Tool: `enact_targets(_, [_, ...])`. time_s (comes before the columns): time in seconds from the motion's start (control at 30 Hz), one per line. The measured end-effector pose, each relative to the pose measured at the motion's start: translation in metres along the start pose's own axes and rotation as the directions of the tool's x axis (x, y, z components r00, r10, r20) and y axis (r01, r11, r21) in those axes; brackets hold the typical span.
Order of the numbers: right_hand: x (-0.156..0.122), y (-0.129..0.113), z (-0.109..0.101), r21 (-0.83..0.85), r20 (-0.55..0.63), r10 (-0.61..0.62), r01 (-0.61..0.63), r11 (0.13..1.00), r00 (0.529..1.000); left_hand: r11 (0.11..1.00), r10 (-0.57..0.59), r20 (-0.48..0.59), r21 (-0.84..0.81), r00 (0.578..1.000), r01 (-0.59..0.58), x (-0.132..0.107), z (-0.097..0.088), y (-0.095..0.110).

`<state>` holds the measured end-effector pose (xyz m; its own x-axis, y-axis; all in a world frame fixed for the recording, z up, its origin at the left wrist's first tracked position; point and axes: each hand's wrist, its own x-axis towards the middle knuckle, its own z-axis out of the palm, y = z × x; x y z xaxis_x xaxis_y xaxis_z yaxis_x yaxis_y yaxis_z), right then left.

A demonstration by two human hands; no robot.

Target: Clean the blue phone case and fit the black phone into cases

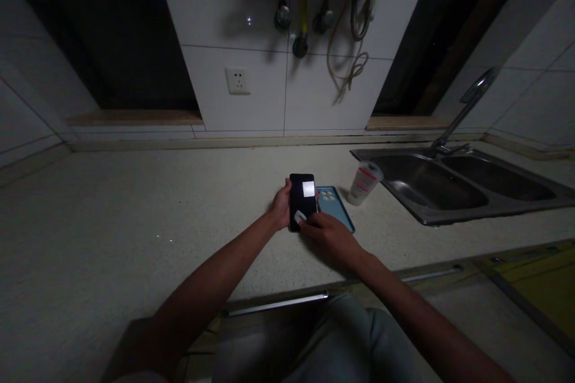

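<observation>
My left hand (281, 204) is wrapped round the left side of a black smartphone (296, 194), holding it above the counter. A bright white rectangle shows near the top of its screen, perhaps a reflection. Between the fingers of my right hand (330, 236) is a small whitish piece (299, 216), over the lower part of the screen. Its kind is too small and dim to make out. Just right of the phone, a blue phone case (335, 207) lies on the counter, its camera cutouts at the far end. My right hand partly covers it.
On the pale countertop (112, 215), a plastic cup (365, 182) with red print stands beside a steel double sink (431, 185) with a faucet (465, 108). A wall socket (236, 81), pipes and a looped cord (348, 75) are on the tiled wall. Metal handles (278, 303) run below the counter edge.
</observation>
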<state>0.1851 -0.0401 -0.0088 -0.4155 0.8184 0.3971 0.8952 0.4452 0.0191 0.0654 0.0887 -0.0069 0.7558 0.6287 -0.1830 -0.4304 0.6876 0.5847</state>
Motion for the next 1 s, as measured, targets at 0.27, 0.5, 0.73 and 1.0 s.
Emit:
enact_targets(0.27, [0.02, 0.013, -0.005, -0.011, 0.008, 0.065, -0.065, 0.998, 0.998, 0.999, -0.045, -0.001, -0.001, 0.999, 0.045, 0.0, 0.002, 0.0])
enact_targets(0.5, [0.041, 0.063, -0.006, 0.205, -0.187, 0.362, -0.324, 0.923, 0.913, 0.999, -0.053, -0.052, -0.008, 0.997, 0.053, 0.002, -0.002, 0.001])
enact_targets(0.73, [0.071, 0.079, -0.002, 0.381, -0.187, 0.491, -0.398, 0.834, 0.851, 0.997, -0.081, 0.005, -0.014, 0.997, 0.081, 0.002, 0.0, 0.0])
enact_targets(1.0, [0.103, 0.055, -0.005, 0.251, -0.08, 0.362, -0.333, 0.909, 0.929, 0.999, -0.038, -0.019, -0.015, 0.999, 0.037, -0.003, 0.007, 0.001])
